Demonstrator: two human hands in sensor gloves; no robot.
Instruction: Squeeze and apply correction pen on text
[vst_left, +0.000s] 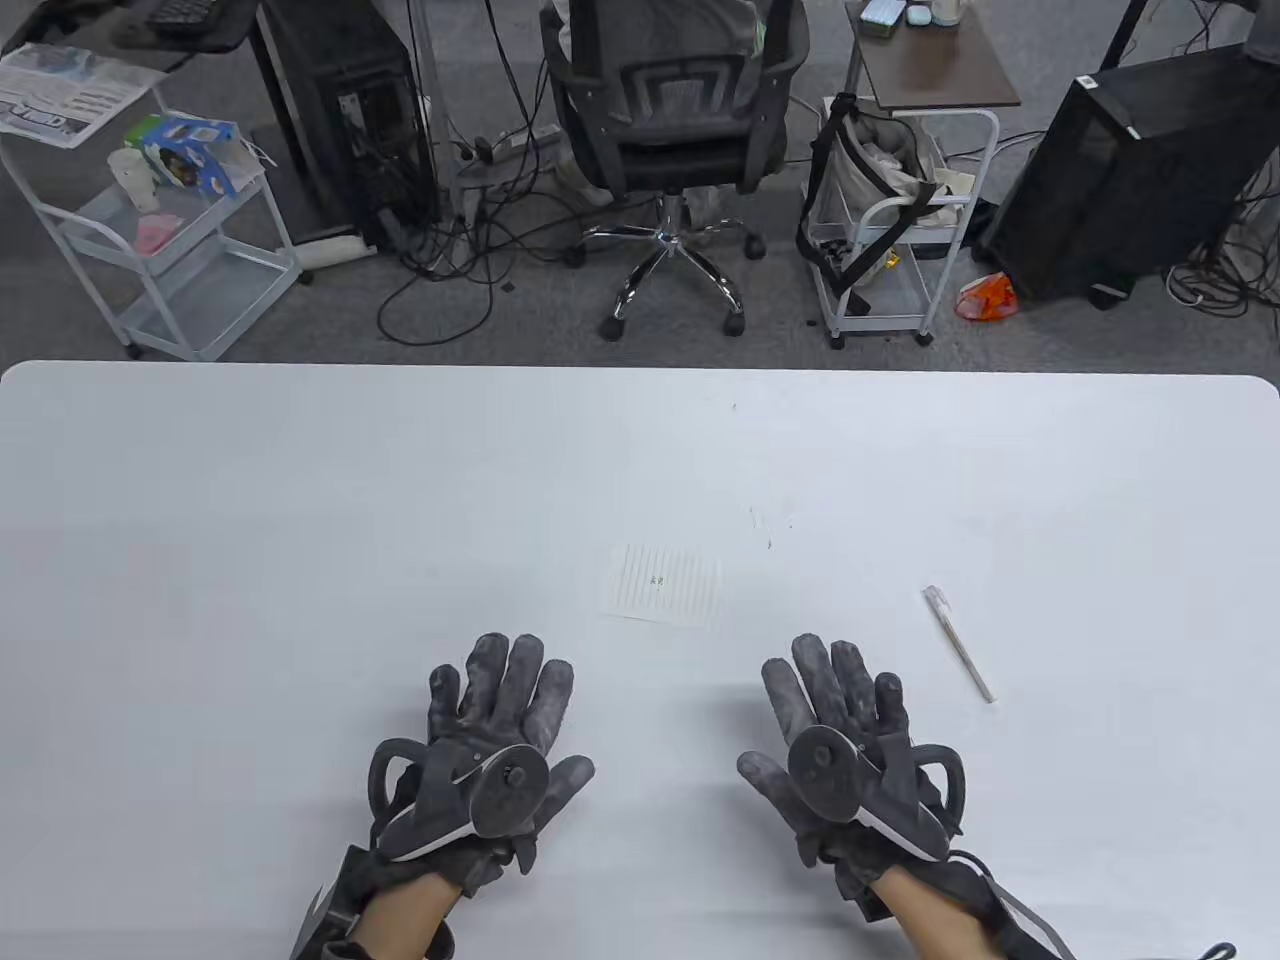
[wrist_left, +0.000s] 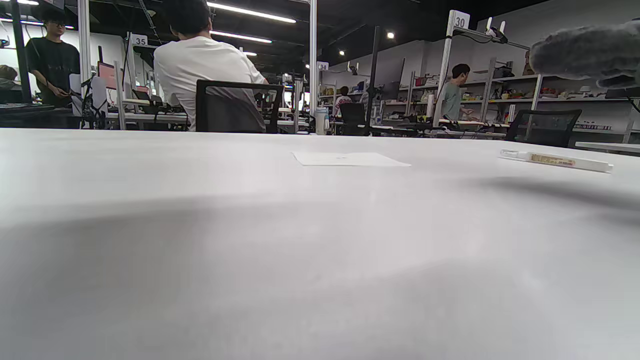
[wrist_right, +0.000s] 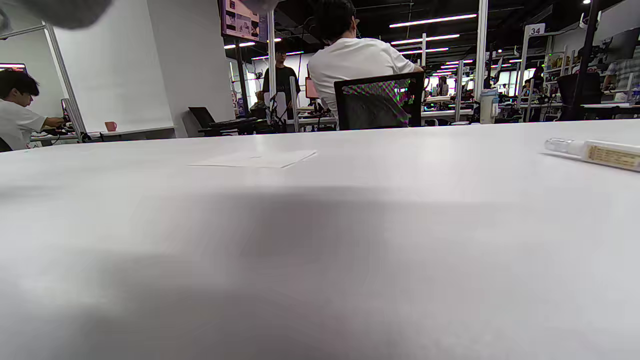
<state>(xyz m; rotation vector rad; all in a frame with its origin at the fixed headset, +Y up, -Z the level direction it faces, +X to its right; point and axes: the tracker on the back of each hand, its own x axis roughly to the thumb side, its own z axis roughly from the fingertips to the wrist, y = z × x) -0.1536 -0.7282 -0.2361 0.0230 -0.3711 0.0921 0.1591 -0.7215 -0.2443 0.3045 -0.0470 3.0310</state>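
A small lined paper slip with a short dark bit of text at its middle lies on the white table. It also shows in the left wrist view and the right wrist view. A white correction pen lies to the right of the slip, clear cap pointing away; it shows in the left wrist view and the right wrist view. My left hand rests flat, fingers spread, just below the slip. My right hand rests flat, left of the pen. Both hold nothing.
Beyond the table's far edge stand an office chair, computer towers, wire carts and floor cables. Faint marks dot the table right of the slip.
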